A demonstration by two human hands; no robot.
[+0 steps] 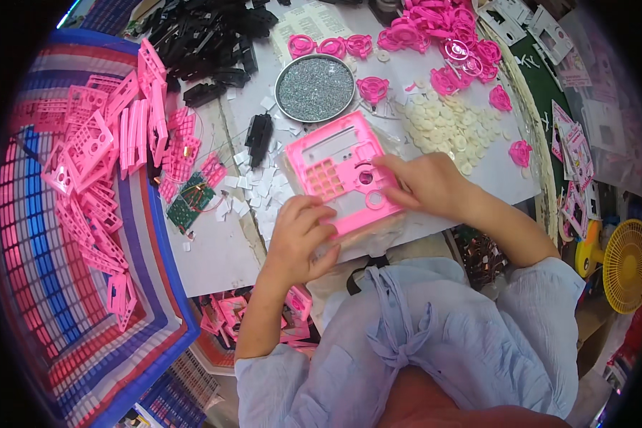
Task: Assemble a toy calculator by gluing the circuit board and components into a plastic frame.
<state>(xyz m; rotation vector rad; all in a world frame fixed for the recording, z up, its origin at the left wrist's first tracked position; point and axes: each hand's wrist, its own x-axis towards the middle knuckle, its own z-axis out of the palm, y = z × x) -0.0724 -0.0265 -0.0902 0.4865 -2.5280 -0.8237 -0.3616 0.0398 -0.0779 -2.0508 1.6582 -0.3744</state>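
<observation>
A pink plastic casing [346, 223] with a keypad grid, a long slot and round openings lies in front of me, tilted, on a clear plastic bag. My left hand [297, 239] has its curled fingers on the casing's lower left edge, the thumb at the near rim. On the other side, my right hand [429, 184] grips the casing's right edge, thumb and forefinger beside a small dark round window [366, 177]. Whether a small part sits under those fingertips is hidden. Just beyond stands a round tin [279, 100] of silvery glitter grains.
Pink ring parts [421, 28] and cream discs [449, 125] are heaped at right, black plastic parts [200, 43] at far left. White paper bits [264, 189] and a green circuit board [191, 202] lie left. A striped basket [167, 285] holds pink panels; a yellow fan [624, 264] stands right.
</observation>
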